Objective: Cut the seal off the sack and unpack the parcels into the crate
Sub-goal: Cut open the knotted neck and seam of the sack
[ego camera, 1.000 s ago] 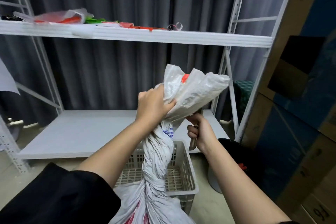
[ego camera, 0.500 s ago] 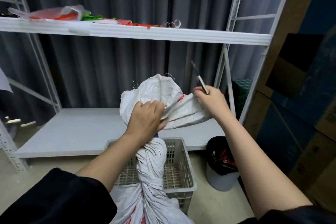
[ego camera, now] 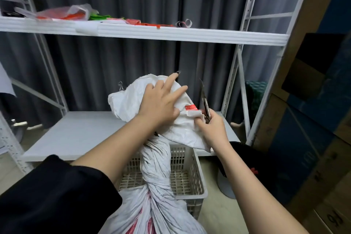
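Above the crate (ego camera: 197,180), the sack (ego camera: 157,173) is standing with its twisted neck running straight up to a loose, crumpled top that is flopping open just under both hands. The left hand (ego camera: 158,103) is lying flat on that top with its fingers spread, pressing the cloth down and toward the right. The right hand (ego camera: 213,131) is sitting lower and to the right, curled around the handle of the scissors (ego camera: 205,103) while also pinching a fold of the cloth. The scissors are pointing upward and slightly away, long axis nearly upright, blades apparently together. The red seal (ego camera: 191,107) is lying between the two hands, just left of the blades and just right of the left palm, so the right hand is the nearer one. Judging from this, the blades are needing to tip left and down to reach the cloth under the seal. No parcels are showing yet, and the crate is looking empty behind the sack.
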`<control>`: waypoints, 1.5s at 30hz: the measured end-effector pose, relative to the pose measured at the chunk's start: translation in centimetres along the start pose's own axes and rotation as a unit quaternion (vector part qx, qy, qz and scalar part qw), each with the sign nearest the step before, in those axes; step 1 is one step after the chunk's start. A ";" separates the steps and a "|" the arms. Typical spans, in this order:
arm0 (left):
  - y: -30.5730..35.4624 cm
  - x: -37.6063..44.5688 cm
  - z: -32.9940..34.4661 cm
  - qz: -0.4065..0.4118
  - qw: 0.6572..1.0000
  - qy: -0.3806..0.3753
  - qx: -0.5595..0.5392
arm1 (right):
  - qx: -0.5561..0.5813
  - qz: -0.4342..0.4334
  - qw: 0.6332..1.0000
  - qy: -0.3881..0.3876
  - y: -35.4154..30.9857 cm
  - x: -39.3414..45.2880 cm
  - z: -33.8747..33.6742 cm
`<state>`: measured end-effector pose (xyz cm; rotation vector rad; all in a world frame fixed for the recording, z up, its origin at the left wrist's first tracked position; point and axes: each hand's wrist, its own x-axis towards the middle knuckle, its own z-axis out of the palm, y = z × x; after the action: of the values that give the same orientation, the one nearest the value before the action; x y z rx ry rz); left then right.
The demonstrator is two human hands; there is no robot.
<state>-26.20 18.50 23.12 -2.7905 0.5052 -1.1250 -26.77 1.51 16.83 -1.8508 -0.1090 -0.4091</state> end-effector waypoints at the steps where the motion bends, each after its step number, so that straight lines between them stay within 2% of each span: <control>1: 0.0 0.4 -0.4 0.018 0.999 0.008 0.025 | -0.013 -0.030 0.999 0.011 0.1 -0.1 0.1; 5: 0.1 1.4 -1.2 0.106 0.993 0.022 0.056 | -0.120 -0.116 0.984 0.064 0.5 -0.6 0.5; 9: 0.8 0.7 -0.7 0.214 0.975 0.068 0.005 | -0.108 -0.099 0.980 0.135 0.7 -1.4 0.9; 11: 0.9 -0.4 0.1 0.254 0.966 0.031 -0.044 | -0.093 -0.079 0.981 0.152 1.0 -1.8 1.2; 12: 1.1 -0.8 0.2 0.240 0.968 -0.001 -0.070 | -0.084 -0.070 0.981 0.158 1.1 -2.0 1.4; 14: 1.6 -1.6 0.2 0.123 0.983 -0.075 -0.110 | -0.067 -0.052 0.983 0.164 1.4 -2.3 1.6; 16: 1.8 -1.9 0.7 -0.039 0.972 -0.167 -0.159 | -0.056 -0.033 0.983 0.170 1.7 -2.5 1.7; 18: 1.7 -1.5 0.8 -0.159 0.927 -0.243 -0.238 | -0.057 -0.033 0.984 0.165 1.7 -2.7 1.8; 20: 1.8 -1.4 0.8 -0.206 0.883 -0.280 -0.316 | -0.070 -0.060 0.984 0.152 1.6 -3.0 1.9; 22: 2.0 -1.4 1.1 -0.263 0.810 -0.268 -0.450 | -0.080 -0.096 0.983 0.134 1.7 -3.1 2.1; 24: 2.1 -1.7 1.1 -0.291 0.748 -0.275 -0.529 | -0.076 -0.127 0.984 0.099 2.0 -3.4 2.1; 26: 1.2 -1.5 1.8 -0.289 0.753 -0.292 -0.514 | -0.075 -0.164 0.982 0.055 2.1 -3.9 2.1; 29: -0.1 -1.2 2.0 -0.207 0.776 -0.342 -0.488 | -0.046 -0.183 0.982 -0.015 2.5 -4.6 2.1; 31: -0.1 -1.3 1.8 -0.180 0.788 -0.354 -0.470 | 0.054 -0.112 0.991 -0.055 2.5 -4.9 2.0; 33: 0.1 -1.4 1.5 -0.180 0.803 -0.338 -0.456 | 0.138 -0.019 0.989 -0.051 2.4 -4.7 1.8; 36: 0.2 -2.0 1.7 -0.186 0.817 -0.316 -0.445 | 0.125 0.065 0.988 -0.058 2.7 -4.4 1.0; 40: -0.2 -3.0 2.4 -0.208 0.819 -0.312 -0.434 | 0.098 0.097 0.977 -0.164 3.1 -4.7 0.2; 42: -0.2 -3.4 2.6 -0.221 0.812 -0.316 -0.439 | 0.053 0.090 0.982 -0.157 3.2 -4.8 0.6; 45: 0.3 -3.9 2.7 -0.219 0.788 -0.339 -0.465 | -0.045 0.085 0.995 -0.037 3.2 -4.8 2.3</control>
<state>-27.03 19.43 18.52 -3.9582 0.3800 0.3770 -29.83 3.29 11.77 -1.9474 0.0177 -0.2298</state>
